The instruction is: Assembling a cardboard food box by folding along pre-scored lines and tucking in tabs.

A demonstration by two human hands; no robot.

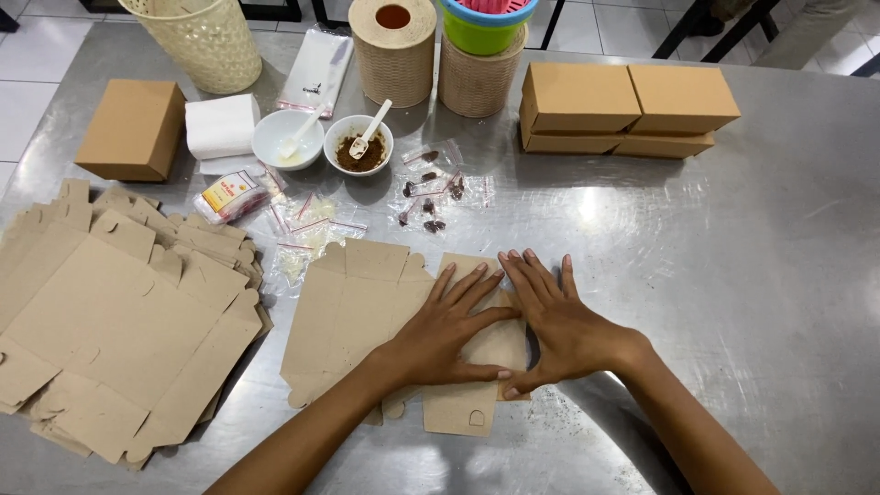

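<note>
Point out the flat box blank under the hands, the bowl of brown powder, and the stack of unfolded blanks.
flat box blank [353,302], head view, bare left panel
bowl of brown powder [359,147], head view, the powder inside
stack of unfolded blanks [119,321], head view, top sheet's middle

cardboard blank [367,312]: middle fold hidden under left hand [449,335] and right hand [559,325]
basket [197,37]: top cut by upper edge
green tub [486,23]: top cut off
small bags [431,188]: dark contents too small to tell
flat stack [110,321]: left side cut off
</note>
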